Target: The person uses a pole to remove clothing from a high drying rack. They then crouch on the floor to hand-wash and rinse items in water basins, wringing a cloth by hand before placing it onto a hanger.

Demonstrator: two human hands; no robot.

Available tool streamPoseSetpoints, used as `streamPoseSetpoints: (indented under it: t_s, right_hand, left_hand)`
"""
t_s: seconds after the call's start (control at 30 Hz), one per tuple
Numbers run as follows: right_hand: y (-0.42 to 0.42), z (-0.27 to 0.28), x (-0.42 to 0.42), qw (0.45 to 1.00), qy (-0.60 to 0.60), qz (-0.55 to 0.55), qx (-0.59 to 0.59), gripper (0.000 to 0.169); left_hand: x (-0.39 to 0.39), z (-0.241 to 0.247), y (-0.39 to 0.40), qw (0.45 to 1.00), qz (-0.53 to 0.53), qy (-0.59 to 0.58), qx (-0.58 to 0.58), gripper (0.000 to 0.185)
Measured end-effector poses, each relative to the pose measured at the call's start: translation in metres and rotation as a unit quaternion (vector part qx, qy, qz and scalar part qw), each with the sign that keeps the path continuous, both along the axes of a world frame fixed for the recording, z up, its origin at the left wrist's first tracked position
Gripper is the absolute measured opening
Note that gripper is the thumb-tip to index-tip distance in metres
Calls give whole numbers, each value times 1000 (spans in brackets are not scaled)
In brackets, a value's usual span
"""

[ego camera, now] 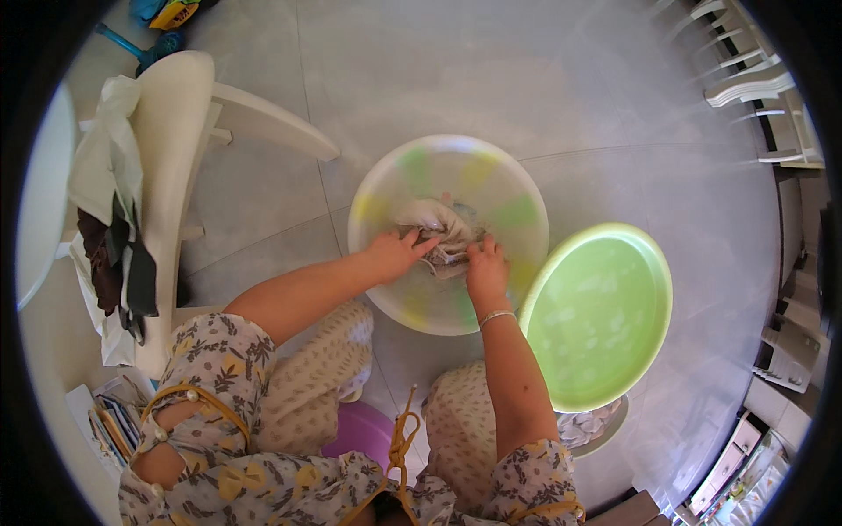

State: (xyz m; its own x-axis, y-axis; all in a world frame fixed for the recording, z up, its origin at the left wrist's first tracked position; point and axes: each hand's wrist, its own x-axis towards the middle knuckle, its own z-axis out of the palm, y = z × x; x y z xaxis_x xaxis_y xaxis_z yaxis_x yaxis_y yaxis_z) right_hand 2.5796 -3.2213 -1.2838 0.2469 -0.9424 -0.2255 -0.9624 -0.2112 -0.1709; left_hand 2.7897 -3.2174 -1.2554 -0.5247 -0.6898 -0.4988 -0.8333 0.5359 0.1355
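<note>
A wet, light-coloured cloth point(444, 227) lies bunched in the middle of a round plastic basin point(450, 319) with yellow and green patches. My left hand point(398, 253) is at the cloth's left side, thumb and fingers spread over its edge. At its right side, my right hand point(488, 266) touches the cloth with bent fingertips; a thin bracelet circles that wrist. Whether either hand grips the fabric cannot be told.
A green oval basin point(595, 322) is at the right, overlapping a container of fabric point(589, 427). A purple plastic thing point(362, 430) is between my legs. A white chair point(174, 118) with clothes hung on it stands left. More chairs point(750, 85) are far right.
</note>
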Motion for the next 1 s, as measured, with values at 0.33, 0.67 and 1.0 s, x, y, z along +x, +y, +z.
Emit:
streamPoseSetpoints:
  t_s: [0.33,0.67,1.0]
  right_hand:
    - [-24,-8,2,999,-5,-8,-32,16]
    - [-29,124,-34,993,-105,42,18,18]
    - [-14,311,-32,981,-105,20,-164,25]
  left_hand:
    - [1,-18,-17,997,25,-32,63,64]
    - [-1,149,-53,991,85,21,101,82]
    - [4,303,-43,973,84,154,-150,73]
